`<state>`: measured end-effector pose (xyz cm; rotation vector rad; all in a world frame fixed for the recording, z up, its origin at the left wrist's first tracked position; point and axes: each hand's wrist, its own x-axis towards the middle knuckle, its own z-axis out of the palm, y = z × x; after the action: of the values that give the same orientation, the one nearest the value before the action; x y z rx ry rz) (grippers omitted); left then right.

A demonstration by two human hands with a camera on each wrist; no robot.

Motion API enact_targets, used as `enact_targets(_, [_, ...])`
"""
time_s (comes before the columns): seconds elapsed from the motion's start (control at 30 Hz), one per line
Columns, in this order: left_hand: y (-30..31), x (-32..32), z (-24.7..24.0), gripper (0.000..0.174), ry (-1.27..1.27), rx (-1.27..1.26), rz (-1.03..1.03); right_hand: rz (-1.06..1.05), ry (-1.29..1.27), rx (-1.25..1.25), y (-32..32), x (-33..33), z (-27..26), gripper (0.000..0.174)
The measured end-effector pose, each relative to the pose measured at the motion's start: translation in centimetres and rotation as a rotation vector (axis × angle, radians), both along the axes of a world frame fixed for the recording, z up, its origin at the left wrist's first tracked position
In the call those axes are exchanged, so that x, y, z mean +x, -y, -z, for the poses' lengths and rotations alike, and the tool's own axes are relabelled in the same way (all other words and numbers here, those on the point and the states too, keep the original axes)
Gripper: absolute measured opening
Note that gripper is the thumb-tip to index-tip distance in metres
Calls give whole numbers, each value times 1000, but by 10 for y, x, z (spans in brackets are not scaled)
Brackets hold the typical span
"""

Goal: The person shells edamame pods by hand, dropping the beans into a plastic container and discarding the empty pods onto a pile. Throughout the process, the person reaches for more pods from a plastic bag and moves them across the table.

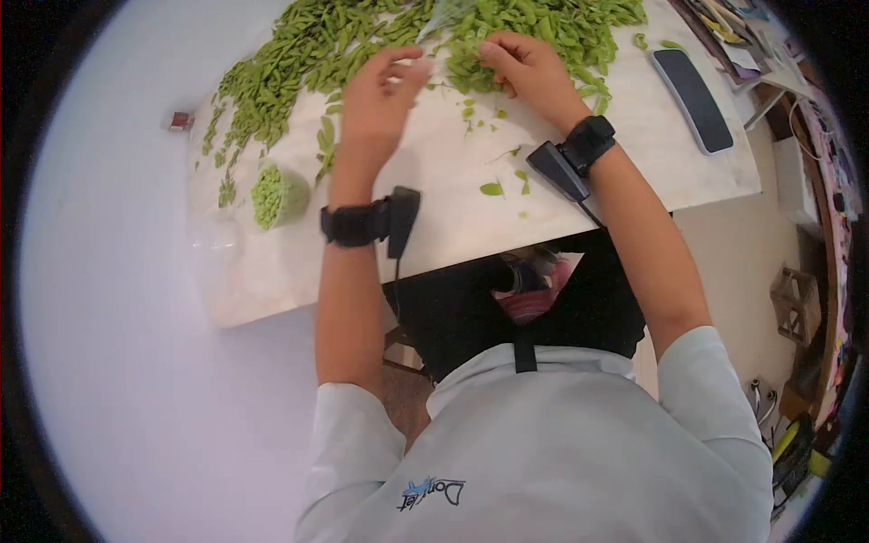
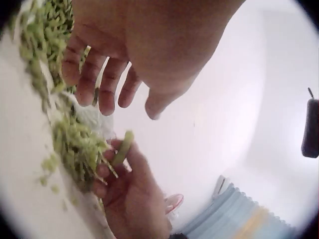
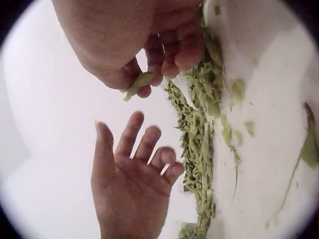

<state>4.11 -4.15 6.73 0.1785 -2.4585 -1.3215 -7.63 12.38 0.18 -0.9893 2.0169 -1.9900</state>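
Table (image 1: 453, 217), pale top | far left: heap 1 of pods (image 1: 272, 86), thinning leftward | far right: heap 2 (image 1: 579, 36), paler green | between the 2: clear plastic (image 1: 444, 16) | near left: cup (image 1: 296, 197) of beans (image 1: 267, 196) | right: phone (image 1: 692, 100), dark side up | near middle: loose leaf (image 1: 491, 189), green scraps (image 1: 468, 113)

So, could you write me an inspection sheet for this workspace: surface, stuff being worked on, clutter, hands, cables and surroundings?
Surface: pale table, its far side largely covered in green.
Job's things: green pod heap at left, brighter green heap at right, clear cup of small green beans.
Clutter: loose leaf and scraps; phone at right.
Left hand: fingers apart, nothing held.
Right hand: pinches a pod.
Cables: thin dark cord from the left wrist device; another from the right.
Surroundings: light floor at right, crowded items beyond, too small to identify.
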Motion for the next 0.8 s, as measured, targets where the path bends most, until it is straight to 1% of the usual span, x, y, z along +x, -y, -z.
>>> enact_targets(0.07, [-19,-27,13,27,47,102,26,-4,45,-17,-3,0,-3,28])
enact_targets(0.13, [-26,-46,31,24,55,179,41,-31,95,-33,-4,-1,-5,26])
enact_targets(0.23, [-28,-59,48,27,-36,425,87,5,93,-44,-3,-4,0,24])
enact_targets(0.27, [-28,-61,53,24,-56,481,98,2,59,-38,-3,-5,2,24])
enact_targets(0.33, [-29,-58,57,20,-96,593,111,-35,111,-37,-4,-5,4,24])
enact_targets(0.37, [-28,-59,60,21,-111,608,143,-61,143,-36,-2,-5,5,24])
enact_targets(0.43, [-23,-58,66,24,-140,633,193,-53,116,-10,-1,-2,2,25])
enact_targets(0.53, [-23,-56,64,23,-164,609,183,-82,137,-13,-1,3,4,25])
enact_targets(0.57, [-26,-53,62,18,-149,587,175,-101,132,-19,-1,-2,2,24])
enact_targets(0.6, [-28,-55,54,16,-161,555,177,-76,149,74,-3,1,-16,18])
enact_targets(0.63, [-30,-54,51,19,-157,525,178,-55,167,74,-2,2,-20,21])
enact_targets(0.7, [-27,-55,54,16,-130,535,187,-10,192,65,0,8,-23,27])
enact_targets(0.8, [-26,-55,55,16,-115,523,232,-29,160,28,-2,5,-19,27])
